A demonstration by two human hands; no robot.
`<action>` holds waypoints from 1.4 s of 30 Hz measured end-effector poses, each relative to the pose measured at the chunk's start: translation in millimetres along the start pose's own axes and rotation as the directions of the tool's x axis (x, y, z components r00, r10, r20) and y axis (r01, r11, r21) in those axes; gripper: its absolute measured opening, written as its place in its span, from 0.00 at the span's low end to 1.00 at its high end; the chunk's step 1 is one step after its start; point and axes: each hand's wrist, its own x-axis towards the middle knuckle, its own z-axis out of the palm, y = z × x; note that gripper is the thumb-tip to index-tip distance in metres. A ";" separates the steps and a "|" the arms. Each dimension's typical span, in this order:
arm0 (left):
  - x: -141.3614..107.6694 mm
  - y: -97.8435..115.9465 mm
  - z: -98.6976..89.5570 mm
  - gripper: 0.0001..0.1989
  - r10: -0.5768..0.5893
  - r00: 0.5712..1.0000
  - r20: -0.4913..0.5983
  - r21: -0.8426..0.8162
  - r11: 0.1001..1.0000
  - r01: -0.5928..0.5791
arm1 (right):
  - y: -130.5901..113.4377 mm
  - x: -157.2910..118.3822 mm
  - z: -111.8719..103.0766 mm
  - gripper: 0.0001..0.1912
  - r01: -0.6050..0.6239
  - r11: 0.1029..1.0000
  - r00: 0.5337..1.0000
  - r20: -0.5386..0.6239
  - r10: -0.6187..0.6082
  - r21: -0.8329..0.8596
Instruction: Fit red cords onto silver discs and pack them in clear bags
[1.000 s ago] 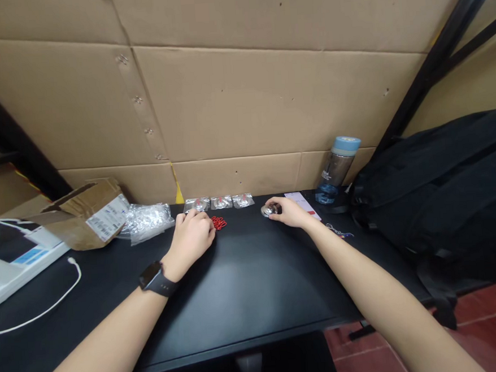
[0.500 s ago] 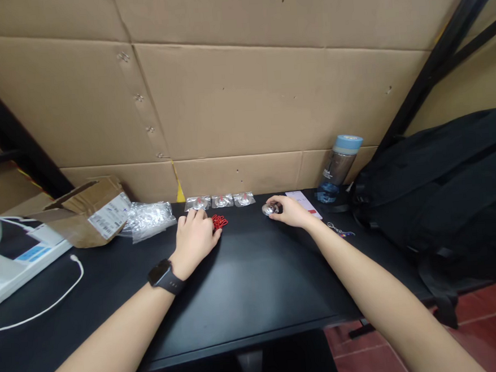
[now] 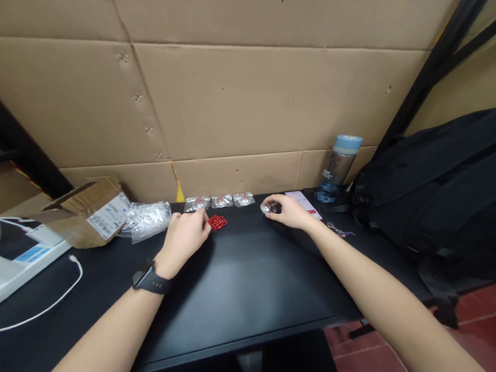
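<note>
A small tangled bundle of red cord (image 3: pixel 217 222) lies on the black table. My left hand (image 3: pixel 186 234), a dark watch on its wrist, is closed at the bundle's left edge, with thumb and fingertips pinched against the cord. The fingertips are partly hidden behind the hand. Farther right, my right hand (image 3: pixel 286 210) grips a shiny, round metal piece (image 3: pixel 267 208) between thumb and fingers, low over the table. Behind the cord, flat clear packets with round metal pieces and red marks stand in a row: a left packet (image 3: pixel 197 203), a middle packet (image 3: pixel 222 201) and a right packet (image 3: pixel 243 199).
At left are an open cardboard box (image 3: pixel 84 214), crumpled clear plastic (image 3: pixel 148 220), a white power strip (image 3: pixel 28 263) and a white cable (image 3: pixel 64 295). At right stand a water bottle (image 3: pixel 338 171), a pale card (image 3: pixel 302 202), a keychain (image 3: pixel 340 230) and a black backpack (image 3: pixel 439 195).
My left hand has drawn left and its fingers have closed more, uncovering more of the red cord. My right hand, with the metal piece, has shifted slightly left.
</note>
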 end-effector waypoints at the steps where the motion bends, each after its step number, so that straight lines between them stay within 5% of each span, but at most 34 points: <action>1: 0.0 1.3 -0.1 0.06 0.026 1.000 0.013 -0.040 0.999 -0.025 | -2.3 -0.4 0.4 0.16 0.005 1.000 1.000 0.004 -0.005 0.015; 6: -2.8 15.9 2.2 0.01 0.130 0.990 0.053 -0.255 0.960 -0.112 | -16.8 -3.5 5.8 0.17 0.017 0.993 0.999 0.041 -0.022 0.119; 12: -6.4 24.9 9.6 0.08 0.255 0.962 0.102 -0.321 0.923 -0.210 | -33.0 -7.3 16.9 0.26 0.046 0.980 0.993 0.096 -0.065 0.191; 22: -6.1 24.0 24.5 0.08 0.178 0.982 0.055 -0.356 0.923 -0.147 | -45.0 -11.0 22.1 0.30 0.071 0.965 0.982 0.152 -0.112 0.254; 33: -6.9 30.7 22.1 0.09 0.119 0.993 -0.017 -0.436 0.893 -0.114 | -62.3 -15.1 30.7 0.26 -0.011 0.852 0.987 0.143 -0.075 0.523; 42: -7.9 43.2 28.5 0.13 0.054 0.996 0.067 -0.842 0.538 0.028 | -86.0 -20.9 33.4 0.27 0.196 0.855 0.980 -0.069 -0.186 0.480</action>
